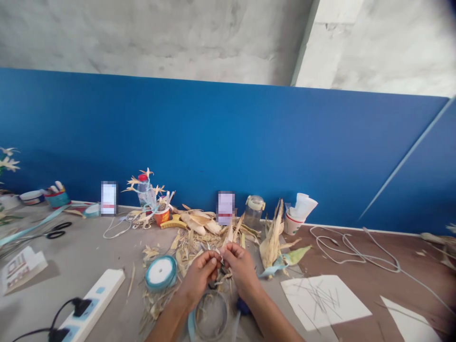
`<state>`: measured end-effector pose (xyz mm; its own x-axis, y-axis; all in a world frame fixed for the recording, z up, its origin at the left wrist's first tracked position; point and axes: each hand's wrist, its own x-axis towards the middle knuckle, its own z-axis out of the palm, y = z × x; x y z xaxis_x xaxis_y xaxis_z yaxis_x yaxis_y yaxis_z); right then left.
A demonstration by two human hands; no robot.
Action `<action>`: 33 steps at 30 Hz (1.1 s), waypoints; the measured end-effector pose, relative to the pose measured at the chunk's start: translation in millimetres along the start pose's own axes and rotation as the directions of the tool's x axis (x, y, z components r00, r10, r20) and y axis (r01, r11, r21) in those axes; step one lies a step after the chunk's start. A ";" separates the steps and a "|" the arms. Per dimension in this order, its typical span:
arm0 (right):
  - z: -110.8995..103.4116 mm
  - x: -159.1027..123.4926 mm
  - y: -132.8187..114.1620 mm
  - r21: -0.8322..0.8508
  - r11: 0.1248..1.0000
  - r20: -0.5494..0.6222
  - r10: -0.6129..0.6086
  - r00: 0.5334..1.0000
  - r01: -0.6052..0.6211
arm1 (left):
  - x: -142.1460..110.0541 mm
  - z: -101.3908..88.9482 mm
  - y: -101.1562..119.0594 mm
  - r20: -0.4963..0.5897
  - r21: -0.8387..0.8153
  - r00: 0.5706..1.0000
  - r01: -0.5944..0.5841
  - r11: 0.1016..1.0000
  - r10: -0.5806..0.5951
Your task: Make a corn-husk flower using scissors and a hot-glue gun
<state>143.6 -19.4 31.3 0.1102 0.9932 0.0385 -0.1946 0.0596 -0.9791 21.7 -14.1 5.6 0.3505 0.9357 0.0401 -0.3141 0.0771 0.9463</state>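
Both hands are up close over the messy counter: left hand and right hand each have the grip pinched together on a pale husk piece, fingertips almost meeting. Loose corn husks pile up right behind and under them, so it's pretty crowded. Teal ribbon spool sits left of the hands, clear ring just below, between the forearms. Lidded jar and upright husk bundle stand beyond, to the right. White power strip is lower left. Printed card has dark red marks, can't read them; both phone screens are pixelated.
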 end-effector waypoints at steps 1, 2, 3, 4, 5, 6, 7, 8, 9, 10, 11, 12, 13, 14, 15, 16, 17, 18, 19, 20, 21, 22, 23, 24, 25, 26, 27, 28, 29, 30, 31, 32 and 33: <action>-0.1 0.6 1.8 0.019 1.000 0.004 0.003 1.000 -0.003 | 0.5 -0.9 -0.3 0.002 0.028 1.000 0.009 1.000 -0.009; 0.1 1.2 3.6 0.033 0.999 0.008 0.007 1.000 -0.007 | 1.1 -1.8 -0.7 0.004 0.053 1.000 0.019 0.998 -0.019; 0.4 1.7 5.4 0.041 0.999 0.011 0.010 1.000 -0.011 | 1.7 -2.6 -1.1 0.005 0.071 1.000 0.028 0.997 -0.029; 0.9 2.1 6.8 0.044 0.999 0.011 0.012 1.000 -0.013 | 2.2 -3.1 -1.5 0.003 0.081 0.999 0.032 0.996 -0.032; 1.4 2.5 8.0 0.042 0.999 0.009 0.014 1.000 -0.014 | 2.7 -3.4 -1.8 -0.002 0.085 0.999 0.032 0.996 -0.032; 1.9 2.7 8.7 0.036 0.999 0.003 0.014 1.000 -0.014 | 3.1 -3.5 -1.9 -0.010 0.086 0.999 0.032 0.996 -0.031; 2.4 2.7 9.2 0.029 1.000 -0.005 0.013 1.000 -0.013 | 3.3 -3.5 -1.9 -0.020 0.086 0.999 0.030 0.996 -0.028; 2.8 2.8 9.5 0.021 1.000 -0.008 0.012 1.000 -0.012 | 3.5 -3.3 -1.8 -0.026 0.086 0.999 0.030 0.996 -0.028; 3.1 2.7 9.8 0.013 1.000 -0.009 0.013 1.000 -0.013 | 3.6 -3.1 -1.6 -0.030 0.087 0.999 0.031 0.996 -0.028; 3.3 2.6 10.2 0.009 1.000 -0.007 0.017 1.000 -0.017 | 3.6 -2.9 -1.4 -0.029 0.091 0.999 0.031 0.995 -0.028; 3.5 2.5 10.6 0.010 1.000 -0.006 0.021 1.000 -0.021 | 3.6 -2.8 -1.2 -0.027 0.097 0.999 0.028 0.995 -0.025; 3.6 2.4 11.0 0.013 1.000 -0.006 0.024 1.000 -0.024 | 3.7 -2.8 -1.1 -0.027 0.104 0.999 0.024 0.994 -0.022; 3.7 2.3 11.4 0.015 1.000 -0.006 0.027 1.000 -0.027 | 3.7 -2.8 -1.1 -0.028 0.112 0.999 0.021 0.993 -0.018; 3.7 2.1 11.6 0.015 1.000 -0.006 0.026 1.000 -0.026 | 3.7 -2.9 -1.1 -0.030 0.119 0.999 0.019 0.993 -0.015; 3.6 1.9 11.5 0.017 1.000 -0.003 0.023 1.000 -0.023 | 3.7 -2.9 -0.9 -0.034 0.119 0.999 0.016 0.993 -0.012; 3.5 1.5 11.2 0.023 1.000 0.008 0.019 1.000 -0.019 | 3.6 -2.8 -0.6 -0.038 0.113 0.999 0.014 0.994 -0.010; 3.3 1.1 10.6 0.038 0.999 0.026 0.017 0.999 -0.018 | 3.4 -2.7 -0.1 -0.044 0.097 0.999 0.012 0.995 -0.008; 3.0 0.6 9.8 0.062 0.998 0.048 0.018 0.999 -0.021 | 3.1 -2.4 0.6 -0.046 0.072 0.999 0.010 0.997 -0.007; 2.6 0.1 8.9 0.093 0.995 0.068 0.022 0.997 -0.028 | 2.7 -2.0 1.7 -0.047 0.042 0.999 0.009 0.999 -0.007; 2.2 -0.4 8.2 0.124 0.991 0.081 0.029 0.996 -0.039 | 2.3 -1.4 3.1 -0.047 0.009 0.999 0.010 1.000 -0.010; 1.9 -0.9 7.6 0.150 0.987 0.088 0.037 0.995 -0.050 | 1.7 -0.6 4.6 -0.046 -0.022 0.999 0.013 1.000 -0.014; 1.7 -1.3 7.2 0.167 0.984 0.089 0.044 0.995 -0.058 | 1.2 0.3 6.3 -0.042 -0.049 0.999 0.016 0.999 -0.018; 1.6 -1.6 7.2 0.176 0.982 0.089 0.048 0.995 -0.063 | 0.7 1.3 7.9 -0.036 -0.072 0.999 0.021 0.997 -0.024; 1.8 -1.9 7.3 0.178 0.982 0.090 0.046 0.995 -0.061 | 0.2 2.3 9.4 -0.031 -0.091 0.999 0.024 0.996 -0.027; 2.3 -2.3 7.6 0.175 0.983 0.092 0.041 0.995 -0.057 | -0.3 3.3 10.5 -0.027 -0.107 0.999 0.024 0.994 -0.028; 3.2 -2.7 8.0 0.165 0.985 0.094 0.032 0.995 -0.048 | -0.6 4.0 11.3 -0.026 -0.120 0.999 0.024 0.992 -0.028; 4.4 -3.1 8.4 0.151 0.988 0.092 0.022 0.996 -0.035 | -0.8 4.5 11.4 -0.029 -0.126 0.999 0.025 0.992 -0.029; 5.8 -3.7 8.7 0.132 0.991 0.080 0.011 0.997 -0.022 | -0.8 4.8 11.1 -0.034 -0.125 0.999 0.028 0.992 -0.032; 7.4 -4.4 9.0 0.110 0.994 0.060 0.000 0.998 -0.006 | -0.8 4.8 10.2 -0.044 -0.118 0.998 0.028 0.993 -0.034; 9.0 -5.2 9.3 0.084 0.996 0.037 -0.013 0.999 0.010 | -0.6 4.6 8.9 -0.053 -0.106 0.998 0.028 0.994 -0.034; 10.5 -5.9 9.6 0.053 0.998 0.016 -0.026 1.000 0.025 | -0.4 4.4 7.4 -0.062 -0.093 0.998 0.027 0.995 -0.033; 11.8 -6.6 10.1 0.018 0.999 -0.005 -0.041 0.999 0.041 | -0.2 4.1 6.0 -0.068 -0.081 0.997 0.024 0.996 -0.029; 12.8 -7.1 10.7 -0.019 0.998 -0.023 -0.057 0.998 0.056 | 0.0 3.9 4.6 -0.073 -0.071 0.997 0.023 0.997 -0.028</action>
<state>128.3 -24.5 23.1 0.1433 0.9856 0.0893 -0.1701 0.1134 -0.9789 23.7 -15.1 11.2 0.2942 0.9557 -0.0102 -0.3673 0.1229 0.9219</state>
